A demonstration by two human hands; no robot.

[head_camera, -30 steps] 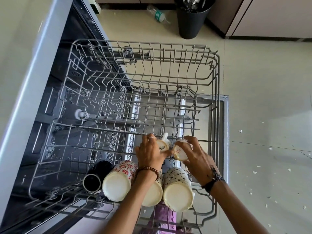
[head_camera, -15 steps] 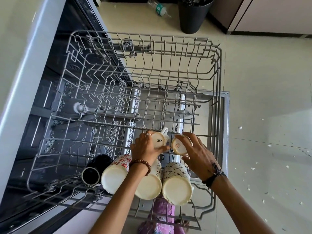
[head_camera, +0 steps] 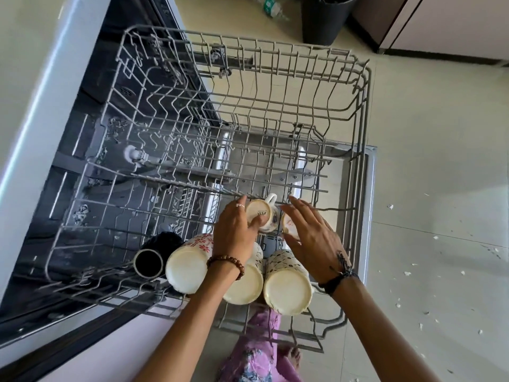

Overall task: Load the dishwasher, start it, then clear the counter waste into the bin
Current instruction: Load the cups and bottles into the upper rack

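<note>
Grey wire rack (head_camera: 360, 111), left hand (head_camera: 235, 230) gripping small cup (head_camera: 261, 215), right hand (head_camera: 311, 238) open

A clear plastic bottle with green label (head_camera: 268, 6) lies on the pale tiled floor (head_camera: 440, 161), near white cabinet doors (head_camera: 454, 20).

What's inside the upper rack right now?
In the rack: black mug, three large patterned mugs, two small cups at the hands. Second cup mostly hidden behind the right hand.
</note>
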